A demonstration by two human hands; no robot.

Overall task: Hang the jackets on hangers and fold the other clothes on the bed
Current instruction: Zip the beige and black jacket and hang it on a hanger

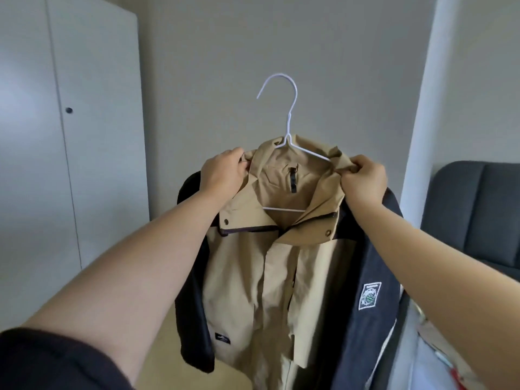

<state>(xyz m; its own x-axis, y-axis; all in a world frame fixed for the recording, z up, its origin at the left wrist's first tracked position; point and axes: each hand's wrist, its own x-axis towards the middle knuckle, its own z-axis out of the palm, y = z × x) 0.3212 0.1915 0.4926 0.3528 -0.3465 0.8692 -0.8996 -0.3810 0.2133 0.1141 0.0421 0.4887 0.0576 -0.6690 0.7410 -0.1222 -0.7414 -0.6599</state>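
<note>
Two bare hands hold a tan jacket (270, 277) with dark navy sleeves up in the air before a plain grey wall (225, 52), and the rest is placed from that jacket. Well to the left of it stands a white wardrobe (92, 108) with closed doors and a small dark round knob (69, 110). Low and left of the jacket, the person's own dark sleeve (56, 361) shows at the upper arm; the forearm reaching up from it is bare.

The left hand (222, 171) is at the jacket's left shoulder, its fingers curled round the edge of the tan collar. Whether it also grips wire under the cloth cannot be told.

A white wire hanger (287, 128) sits inside the jacket. Its hook stands above the collar with the open end pointing left, one sloping arm runs down into the right side of the collar, and its lower bar shows across the neck opening. The jacket hangs front-on, with its front flap closed below the neck and a snap button on each side of the collar.

The right hand (363, 178) is at the jacket's right shoulder, pinching a bunch of collar cloth between thumb and curled fingers. The hands are apart, one on each shoulder.

A white-edged patch (370, 296) sits on the jacket's right-hand navy sleeve. Right of the jacket, beyond a white wall edge, is a dark grey upholstered seat back (478, 215). Below it lie pale, blurred things that cannot be made out.
</note>
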